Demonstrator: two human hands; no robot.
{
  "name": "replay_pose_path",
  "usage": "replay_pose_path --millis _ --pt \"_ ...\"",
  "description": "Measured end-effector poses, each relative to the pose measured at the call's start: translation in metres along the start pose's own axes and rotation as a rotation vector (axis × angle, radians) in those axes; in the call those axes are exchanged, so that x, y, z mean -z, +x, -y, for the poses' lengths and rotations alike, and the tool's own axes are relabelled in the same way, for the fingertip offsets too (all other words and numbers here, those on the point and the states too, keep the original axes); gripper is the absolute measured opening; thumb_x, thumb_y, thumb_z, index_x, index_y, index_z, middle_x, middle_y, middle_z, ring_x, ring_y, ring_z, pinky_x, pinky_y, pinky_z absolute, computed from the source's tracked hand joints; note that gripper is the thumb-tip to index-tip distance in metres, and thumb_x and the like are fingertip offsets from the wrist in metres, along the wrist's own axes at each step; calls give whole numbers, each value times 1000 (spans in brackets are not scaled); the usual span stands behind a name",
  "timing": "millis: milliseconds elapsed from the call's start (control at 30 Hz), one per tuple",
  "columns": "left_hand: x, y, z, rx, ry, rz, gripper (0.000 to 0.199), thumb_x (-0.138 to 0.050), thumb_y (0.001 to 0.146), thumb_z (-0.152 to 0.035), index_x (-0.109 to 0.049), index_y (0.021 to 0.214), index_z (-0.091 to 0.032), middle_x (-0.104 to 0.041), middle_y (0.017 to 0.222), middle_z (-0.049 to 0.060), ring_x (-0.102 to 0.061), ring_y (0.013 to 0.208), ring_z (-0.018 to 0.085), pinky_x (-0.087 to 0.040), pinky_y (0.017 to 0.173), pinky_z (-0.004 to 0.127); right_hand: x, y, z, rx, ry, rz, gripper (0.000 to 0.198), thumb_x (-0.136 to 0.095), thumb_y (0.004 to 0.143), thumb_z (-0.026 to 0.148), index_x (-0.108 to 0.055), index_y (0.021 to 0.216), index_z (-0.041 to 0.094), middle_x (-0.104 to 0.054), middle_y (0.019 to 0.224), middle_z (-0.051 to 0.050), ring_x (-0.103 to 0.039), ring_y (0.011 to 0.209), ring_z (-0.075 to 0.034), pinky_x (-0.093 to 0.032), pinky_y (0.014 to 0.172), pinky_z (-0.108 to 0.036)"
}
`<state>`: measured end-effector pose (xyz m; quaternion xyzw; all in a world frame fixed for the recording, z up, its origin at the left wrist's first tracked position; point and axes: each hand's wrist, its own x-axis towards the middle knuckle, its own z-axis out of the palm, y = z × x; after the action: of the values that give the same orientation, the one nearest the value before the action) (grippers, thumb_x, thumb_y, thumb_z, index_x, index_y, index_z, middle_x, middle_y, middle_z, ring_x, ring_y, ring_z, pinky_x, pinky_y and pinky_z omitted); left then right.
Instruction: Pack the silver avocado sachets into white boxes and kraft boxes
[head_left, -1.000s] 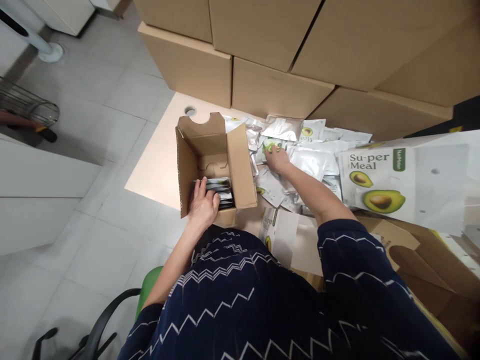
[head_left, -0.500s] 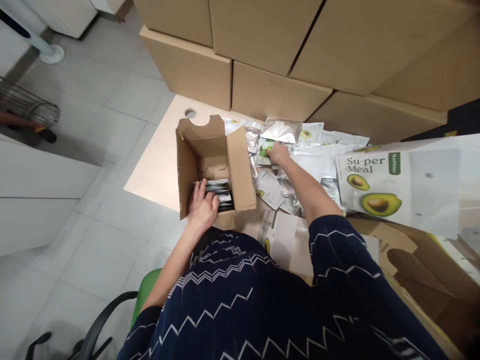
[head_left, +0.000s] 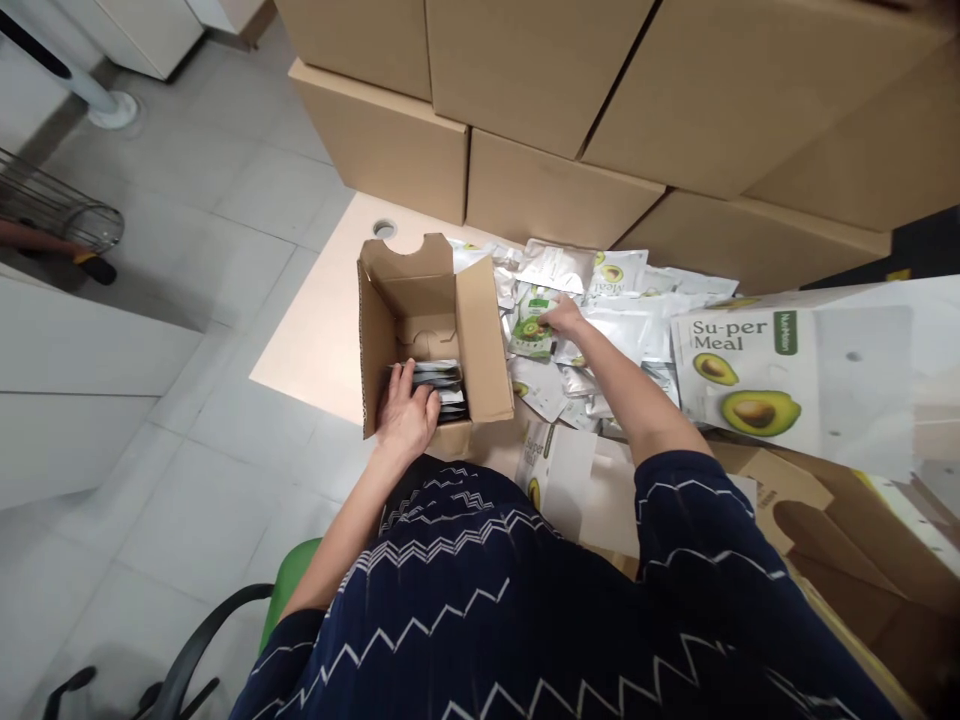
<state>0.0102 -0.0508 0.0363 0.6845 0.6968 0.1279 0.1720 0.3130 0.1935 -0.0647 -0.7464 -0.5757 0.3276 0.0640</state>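
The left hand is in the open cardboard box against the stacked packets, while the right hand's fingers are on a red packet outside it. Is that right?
Not quite: the packet that the right hand touches is green, not red, as the head view shows. The left hand is indeed in the open cardboard box against the stacked packets.

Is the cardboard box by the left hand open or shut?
Open. The cardboard box shows its inside, with a row of packets and the left hand in it.
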Motion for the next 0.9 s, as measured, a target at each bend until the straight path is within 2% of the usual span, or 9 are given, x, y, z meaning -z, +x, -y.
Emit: replay_pose_path --millis 100,167,333,400,500,600,667,767,900 --pt "0 0 0 -2 -3 -8 36 -41 99 -35 -71 103 -16 -36 162 11 -23 153 36 -34 122 56 4 -9 -4 -77 92 29 31 -70 72 16 -64 102 11 -69 86 -6 -59 66 -13 -50 61 -23" --pt "-1 0 0 0 -5 -14 35 -41 99 -35 -71 103 -17 -37 162 9 -23 153 35 -35 121 56 4 -15 -3 -62 147 42 26 -73 71 18 -65 95 11 -69 83 -6 -59 66 -13 -50 62 -24" --pt "0 0 -1 11 0 0 36 -40 99 -36 -71 103 -17 -37 162 9 -22 154 35 -34 122 54 19 -28 19 48 269 60 39 -70 68 11 -67 106 11 -72 99 -7 -67 83 -16 -53 75 -26" --pt "0 0 -1 10 2 8 37 -40 99 -36 -71 103 -16 -36 162 10 -22 154 35 -33 123 54 40 -39 37 155 258 32 40 -70 69 11 -69 109 12 -72 106 -7 -68 94 -19 -53 84 -29" --pt "0 -1 -1 9 2 4 36 -40 99 -36 -71 103 -16 -36 162 10 -22 153 36 -32 123 55 86 -73 73 399 239 -75 28 -71 76 20 -71 103 13 -72 106 -6 -66 103 -22 -51 93 -35" --pt "-1 0 0 1 6 -1 37 -40 99 -36 -71 103 -16 -36 162 11 -23 153 37 -34 122 56 127 -119 111 650 331 -208 22 -68 82 25 -69 102 15 -70 103 -5 -64 102 -20 -50 93 -36" --pt "-1 0 0 -1 8 -4 37 -40 99 -36 -71 103 -16 -36 162 11 -23 153 37 -34 121 56 140 -148 136 765 391 -238 19 -63 88 30 -66 100 17 -67 102 -3 -63 103 -18 -49 90 -33" --pt "-1 -1 -1 5 10 -8 36 -41 99 -36 -71 104 -17 -38 161 9 -23 153 36 -34 121 57 129 -175 170 841 389 -139 18 -55 92 33 -63 99 18 -63 101 -1 -62 102 -17 -47 85 -29" --pt "-1 -1 -1 15 7 -6 37 -42 99 -37 -71 105 -16 -37 161 11 -23 153 36 -32 123 55 73 -181 205 935 140 127 15 -59 90 26 -63 100 17 -66 98 -2 -61 97 -18 -45 81 -25"
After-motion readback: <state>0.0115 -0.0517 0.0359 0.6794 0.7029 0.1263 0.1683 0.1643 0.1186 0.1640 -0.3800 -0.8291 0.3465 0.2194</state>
